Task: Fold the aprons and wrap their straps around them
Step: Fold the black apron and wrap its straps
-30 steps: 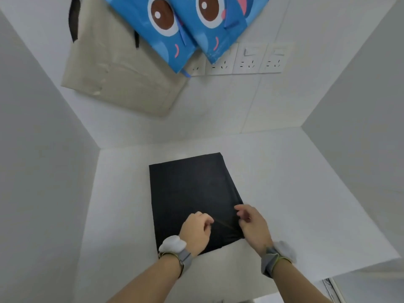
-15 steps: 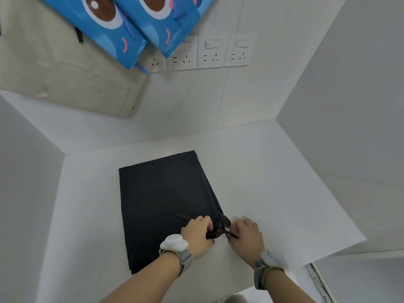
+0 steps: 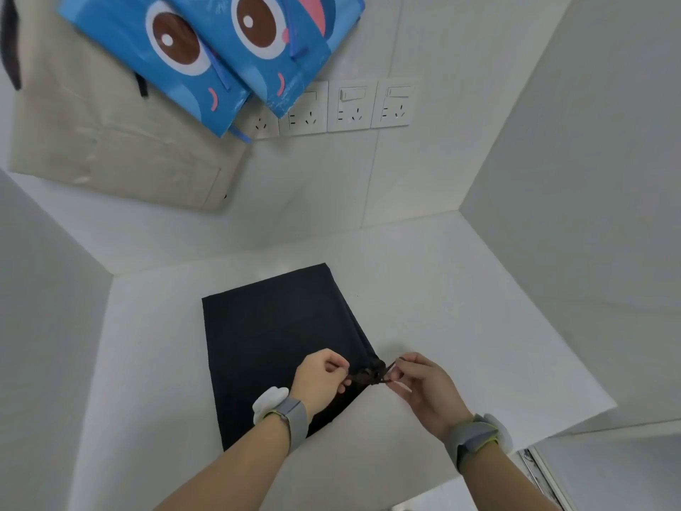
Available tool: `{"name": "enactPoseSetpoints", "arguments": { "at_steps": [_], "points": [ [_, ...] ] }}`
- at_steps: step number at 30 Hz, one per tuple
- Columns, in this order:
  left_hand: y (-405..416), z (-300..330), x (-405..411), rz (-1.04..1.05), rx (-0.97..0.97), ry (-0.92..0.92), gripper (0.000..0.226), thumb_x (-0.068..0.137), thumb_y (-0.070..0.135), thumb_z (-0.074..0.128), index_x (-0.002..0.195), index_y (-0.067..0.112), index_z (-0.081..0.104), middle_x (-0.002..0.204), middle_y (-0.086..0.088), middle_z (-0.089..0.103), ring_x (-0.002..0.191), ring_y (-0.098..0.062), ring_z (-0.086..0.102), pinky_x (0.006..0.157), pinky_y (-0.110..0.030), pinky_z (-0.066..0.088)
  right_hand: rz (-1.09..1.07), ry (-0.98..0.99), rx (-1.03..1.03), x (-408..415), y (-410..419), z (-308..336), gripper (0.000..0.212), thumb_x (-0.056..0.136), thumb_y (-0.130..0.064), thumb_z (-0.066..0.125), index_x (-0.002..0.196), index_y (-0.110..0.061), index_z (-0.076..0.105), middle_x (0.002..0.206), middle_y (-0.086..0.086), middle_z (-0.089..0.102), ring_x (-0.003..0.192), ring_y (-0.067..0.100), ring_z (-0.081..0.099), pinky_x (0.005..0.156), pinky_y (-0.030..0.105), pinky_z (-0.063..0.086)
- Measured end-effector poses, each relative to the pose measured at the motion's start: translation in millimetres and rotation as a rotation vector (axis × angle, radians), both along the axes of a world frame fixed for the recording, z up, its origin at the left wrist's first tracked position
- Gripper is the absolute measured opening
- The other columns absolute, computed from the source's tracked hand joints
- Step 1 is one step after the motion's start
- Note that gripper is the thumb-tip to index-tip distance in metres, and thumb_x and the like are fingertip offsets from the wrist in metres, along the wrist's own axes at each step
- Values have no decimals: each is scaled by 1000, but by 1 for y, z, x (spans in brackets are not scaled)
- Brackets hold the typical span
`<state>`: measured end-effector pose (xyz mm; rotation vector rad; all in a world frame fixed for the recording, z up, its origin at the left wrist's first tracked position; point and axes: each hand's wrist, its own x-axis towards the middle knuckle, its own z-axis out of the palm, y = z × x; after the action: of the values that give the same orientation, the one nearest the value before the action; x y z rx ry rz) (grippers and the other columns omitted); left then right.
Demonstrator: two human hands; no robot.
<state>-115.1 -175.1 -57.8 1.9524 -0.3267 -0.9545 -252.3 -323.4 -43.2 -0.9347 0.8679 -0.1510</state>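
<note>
Your left hand [image 3: 320, 378] is curled, its fingertips pinching a bunched bit of dark strap [image 3: 368, 376] at the apron's right edge, and your right hand [image 3: 423, 389] pinches the other end of that strap between thumb and forefinger, the remaining fingers loosely bent. Both hands sit just beside each other, with the strap drawn short and taut between them. The strap looks tangled or knotted here, so keep the left pinch steady as an anchor and work the loose end with the right, pulling along the strap instead of up, or you may drag the folded corner out of line. Once it runs free, you will want enough length to pass around the bundle. The black apron [image 3: 280, 333] lies flat in a folded rectangle on the white table [image 3: 442, 307], its near right corner lifted slightly where you hold it; the rest is smooth and undisturbed. Further out, on the wall behind, hang a blue cartoon bag [image 3: 236, 57] and a beige cloth [image 3: 110, 142], next to a row of sockets [image 3: 350, 105].
</note>
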Motion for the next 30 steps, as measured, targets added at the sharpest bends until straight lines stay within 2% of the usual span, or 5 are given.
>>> {"name": "enactPoseSetpoints", "arguments": {
  "at_steps": [5,13,21,26,30],
  "points": [
    [2,11,6,-182,31,-110,9,93,21,60,91,24,68,81,2,71,71,-5,69,61,-17,46,19,19,-15,7,6,4,6,90,-3,57,85,-6,58,64,7,50,62,16,51,72,32,50],
    [13,21,10,-614,124,-199,19,83,28,73,101,24,71,83,13,67,73,0,60,72,-15,49,-3,20,-6,17,1,8,16,92,-5,56,102,-6,69,71,4,55,62,14,49,72,29,48],
    [14,26,19,-461,27,-398,10,89,23,66,92,31,71,90,15,58,79,-2,57,73,-13,45,20,-19,-52,19,7,11,24,87,2,56,107,-2,69,78,9,60,67,15,53,79,32,49],
    [-13,40,15,-340,-143,-300,11,89,21,64,90,31,68,90,13,69,84,0,66,82,-22,54,111,-104,-147,21,16,16,29,83,1,62,111,-4,68,102,10,71,91,16,65,83,32,49],
    [-38,41,8,-281,-65,-344,12,84,20,62,86,31,66,78,8,68,77,-5,65,76,-29,56,172,-80,-213,24,25,17,31,71,-6,67,102,-10,67,88,6,65,83,15,61,78,31,48]
  ]
}}
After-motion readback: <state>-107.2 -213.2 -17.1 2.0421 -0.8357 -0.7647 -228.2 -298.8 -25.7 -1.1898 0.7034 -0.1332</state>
